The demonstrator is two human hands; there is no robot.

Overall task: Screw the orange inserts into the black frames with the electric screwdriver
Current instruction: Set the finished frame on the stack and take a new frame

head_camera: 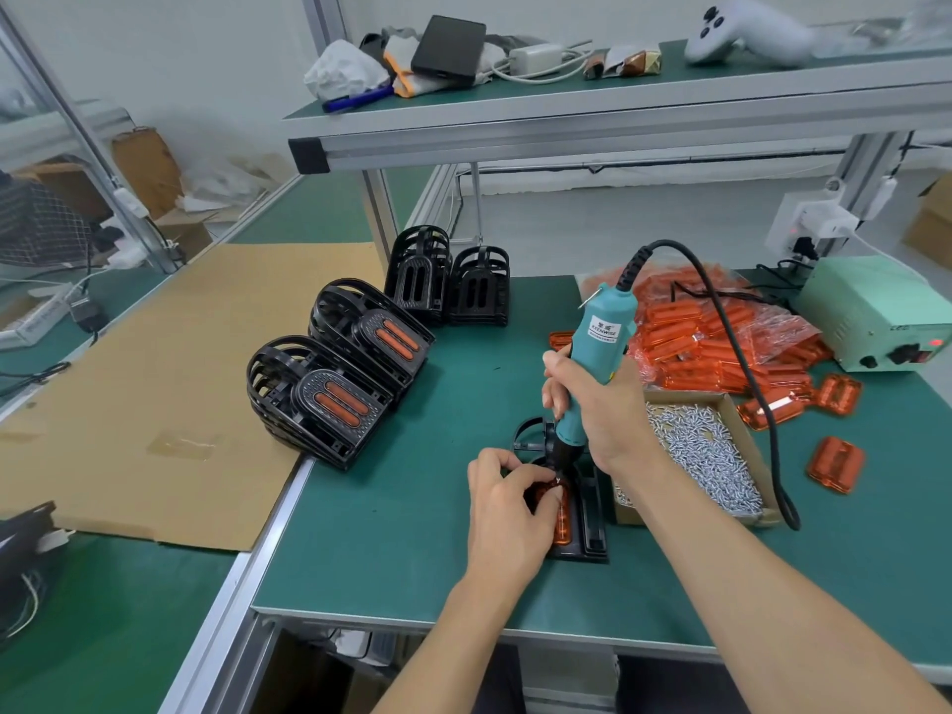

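A black frame (592, 528) lies flat on the green mat at the front, with an orange insert (562, 512) set in it. My right hand (600, 409) grips the teal electric screwdriver (597, 347) upright, its tip down at the insert's near-left corner. There my left hand (507, 512) pinches something small beside the tip; what it pinches is hidden by the fingers. Two stacks of frames with orange inserts (329, 399) lie to the left. Two stacks of bare black frames (448, 286) stand behind.
A cardboard box of silver screws (706, 456) sits right of the frame. A heap of bagged orange inserts (721, 332) lies behind it, loose ones (834, 463) further right. A green power supply (881, 311) stands at the far right. Cardboard sheet (154, 394) covers the left. A shelf (618, 115) hangs overhead.
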